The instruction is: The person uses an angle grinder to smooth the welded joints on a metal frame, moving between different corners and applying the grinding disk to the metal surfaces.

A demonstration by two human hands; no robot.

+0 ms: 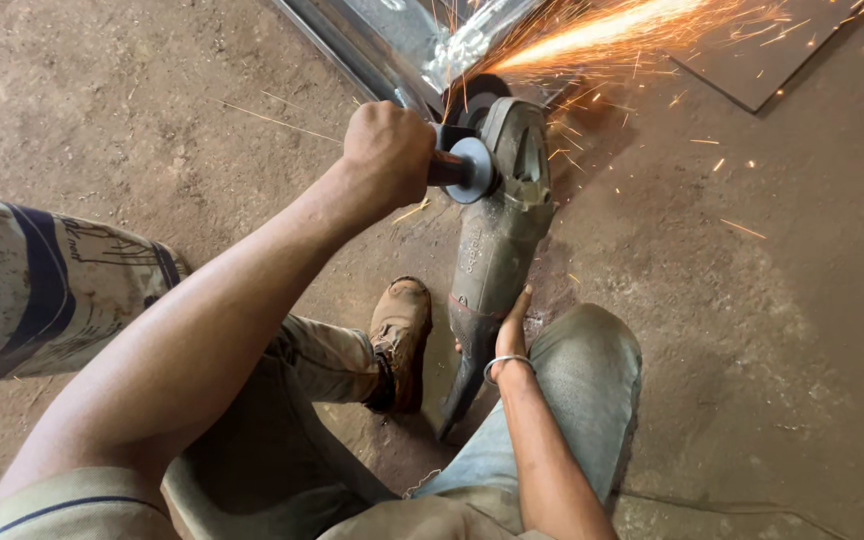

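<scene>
A large grey angle grinder (500, 225) points away from me, its disc (477, 95) against a shiny metal frame (392, 45) lying on the dirt floor. Orange sparks (612, 28) shoot to the upper right. My left hand (387, 152) is closed around the grinder's side handle. My right hand (512, 325), with a metal bangle on the wrist, grips the rear of the grinder body, mostly hidden behind it.
My brown boot (400, 335) and bent knees in worn trousers (582, 370) are just below the grinder. A flat metal plate (762, 55) lies at the upper right. A patterned sleeve (42, 285) shows at the left edge.
</scene>
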